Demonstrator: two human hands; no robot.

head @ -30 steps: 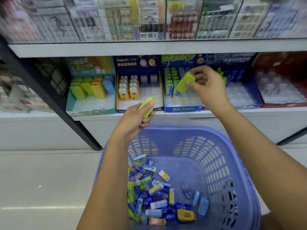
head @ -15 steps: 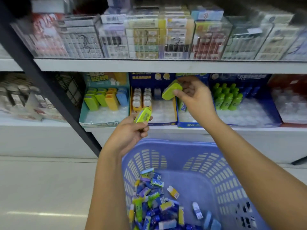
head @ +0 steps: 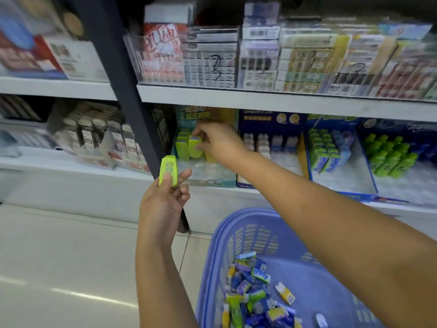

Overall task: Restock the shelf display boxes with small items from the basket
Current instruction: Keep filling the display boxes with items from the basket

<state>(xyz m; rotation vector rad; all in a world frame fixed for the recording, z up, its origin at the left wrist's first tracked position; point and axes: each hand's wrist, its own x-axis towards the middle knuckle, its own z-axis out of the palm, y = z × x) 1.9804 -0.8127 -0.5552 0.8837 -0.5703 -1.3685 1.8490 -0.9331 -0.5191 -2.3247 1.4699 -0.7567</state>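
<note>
Shop shelving carries the teal display box (head: 214, 182), where the right hand (head: 218, 140) pinches a lime pack (head: 195, 147) among its back rows, best seated upright, flush against neighbours; the left hand (head: 163, 204) pinches a second lime pack (head: 168, 170) just before the box, the basket (head: 248, 212) below it

A pale tiled floor (head: 59, 256) is lying below, and a thin streak of light (head: 78, 295) is shining on it. White shelves (head: 260, 100) are running across the shop, one above the other. A dark post (head: 123, 91) is standing between two shelf parts and looking tilted. Blurry packs (head: 210, 58) are sitting in rows on the top shelf. A white base (head: 71, 188) is showing under the low shelf.
</note>
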